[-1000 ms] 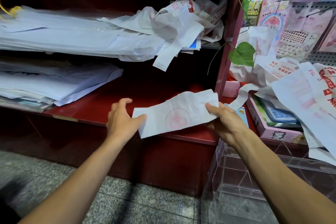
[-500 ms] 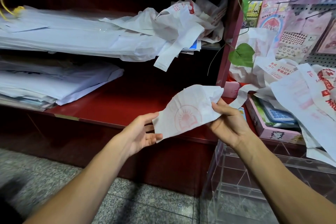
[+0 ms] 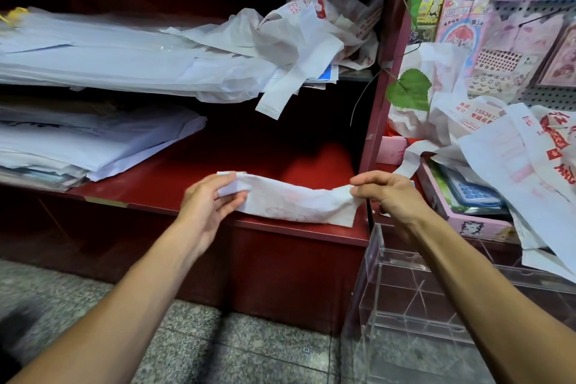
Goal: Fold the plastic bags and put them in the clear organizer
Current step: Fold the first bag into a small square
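Grip: left hand [image 3: 209, 203] pinches the left end of a white plastic bag folded into a long narrow strip with faint red print [image 3: 293, 201], thumb on top and fingers curled beneath; right hand [image 3: 388, 195] pinches the right end between thumb and curled fingers. Bag: held level and stretched between the two hands, sagging slightly in the middle, just above the front edge of the dark red wooden lower shelf [image 3: 193, 174]. Clear acrylic organizer with internal dividers [image 3: 405, 296]: on the floor at lower right, below the right forearm, apart from the held bag. Loose pile of crumpled white plastic bags with red print [image 3: 293, 37]: on the upper shelf, one handle hanging over its edge. Flat stacks of white sheets [image 3: 93, 59]: on the upper shelf at left, with a second stack on the lower shelf beneath. Further white bags with red lettering [image 3: 511, 146]: draped at right over a pink tray [image 3: 467, 221]. Green leaves on a vine [image 3: 408, 90]: along the shelf upright. Speckled grey stone floor [image 3: 218, 346]: below.
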`<act>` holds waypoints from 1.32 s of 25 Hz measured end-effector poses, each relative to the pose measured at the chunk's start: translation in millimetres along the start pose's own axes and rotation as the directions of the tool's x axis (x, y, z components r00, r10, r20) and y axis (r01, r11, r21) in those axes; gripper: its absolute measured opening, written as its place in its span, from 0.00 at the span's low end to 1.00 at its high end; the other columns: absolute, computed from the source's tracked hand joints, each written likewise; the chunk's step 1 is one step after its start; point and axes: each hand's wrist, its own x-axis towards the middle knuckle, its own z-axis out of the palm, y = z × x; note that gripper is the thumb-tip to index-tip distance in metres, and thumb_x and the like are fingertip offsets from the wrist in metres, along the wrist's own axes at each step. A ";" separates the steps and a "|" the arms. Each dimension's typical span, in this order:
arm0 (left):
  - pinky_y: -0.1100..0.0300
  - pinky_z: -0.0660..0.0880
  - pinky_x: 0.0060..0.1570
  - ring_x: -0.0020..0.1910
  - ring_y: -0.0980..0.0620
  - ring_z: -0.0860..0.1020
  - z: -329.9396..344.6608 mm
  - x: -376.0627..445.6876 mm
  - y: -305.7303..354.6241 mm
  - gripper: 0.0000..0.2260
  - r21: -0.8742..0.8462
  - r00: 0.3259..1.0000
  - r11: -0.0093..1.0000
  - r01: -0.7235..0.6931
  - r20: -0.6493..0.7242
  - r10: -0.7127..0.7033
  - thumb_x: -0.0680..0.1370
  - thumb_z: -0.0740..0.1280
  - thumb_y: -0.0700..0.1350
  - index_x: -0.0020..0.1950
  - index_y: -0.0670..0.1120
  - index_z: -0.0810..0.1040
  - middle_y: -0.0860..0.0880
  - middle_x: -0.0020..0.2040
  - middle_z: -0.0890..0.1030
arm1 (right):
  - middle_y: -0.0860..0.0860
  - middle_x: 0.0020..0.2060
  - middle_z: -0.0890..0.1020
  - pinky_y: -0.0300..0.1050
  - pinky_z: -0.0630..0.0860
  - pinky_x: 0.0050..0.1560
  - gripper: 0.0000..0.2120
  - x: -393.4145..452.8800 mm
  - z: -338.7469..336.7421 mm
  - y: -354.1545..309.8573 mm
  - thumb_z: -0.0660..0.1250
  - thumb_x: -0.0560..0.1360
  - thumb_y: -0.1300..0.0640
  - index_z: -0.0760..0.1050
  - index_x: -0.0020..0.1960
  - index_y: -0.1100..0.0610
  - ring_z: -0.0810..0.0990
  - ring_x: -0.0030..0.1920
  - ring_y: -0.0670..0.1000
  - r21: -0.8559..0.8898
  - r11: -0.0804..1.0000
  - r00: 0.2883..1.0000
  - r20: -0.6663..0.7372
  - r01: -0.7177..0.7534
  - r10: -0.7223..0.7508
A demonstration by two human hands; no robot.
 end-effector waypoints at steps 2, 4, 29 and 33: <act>0.58 0.80 0.50 0.45 0.49 0.84 -1.6 0.2 2.8 0.06 0.030 0.996 0.996 -0.090 0.020 0.089 0.76 0.70 0.40 0.51 0.40 0.81 0.43 0.46 0.85 | 0.50 0.29 0.80 0.27 0.67 0.25 0.09 3.2 4.3 -2.2 0.71 0.71 0.72 0.80 0.46 0.60 0.73 0.23 0.39 -0.009 0.997 0.996 -0.052 0.072 -0.072; 0.57 0.79 0.51 0.45 0.50 0.83 1.1 -0.8 4.8 0.03 0.027 0.982 0.982 -0.186 0.038 0.184 0.76 0.68 0.36 0.47 0.40 0.81 0.46 0.43 0.85 | 0.49 0.29 0.79 0.30 0.70 0.25 0.11 7.6 10.2 -4.3 0.69 0.71 0.74 0.78 0.46 0.59 0.73 0.23 0.40 0.066 0.991 0.990 -0.077 0.120 -0.115; 0.50 0.69 0.58 0.58 0.43 0.72 -5.9 -1.3 -27.5 0.18 0.930 0.837 0.184 -0.319 0.185 0.515 0.72 0.68 0.40 0.62 0.49 0.75 0.48 0.60 0.74 | 0.52 0.54 0.80 0.52 0.74 0.57 0.17 11.2 33.3 27.1 0.67 0.73 0.58 0.75 0.61 0.55 0.77 0.55 0.56 -0.739 0.640 0.953 0.006 0.209 -0.304; 0.52 0.62 0.69 0.71 0.47 0.66 50.8 -11.8 -41.2 0.21 0.777 0.752 -0.050 -0.627 0.621 0.219 0.78 0.64 0.48 0.71 0.48 0.70 0.51 0.71 0.71 | 0.47 0.46 0.79 0.43 0.74 0.48 0.25 17.5 22.4 16.9 0.75 0.69 0.55 0.72 0.64 0.52 0.79 0.47 0.49 -0.700 0.703 0.982 0.191 0.124 0.016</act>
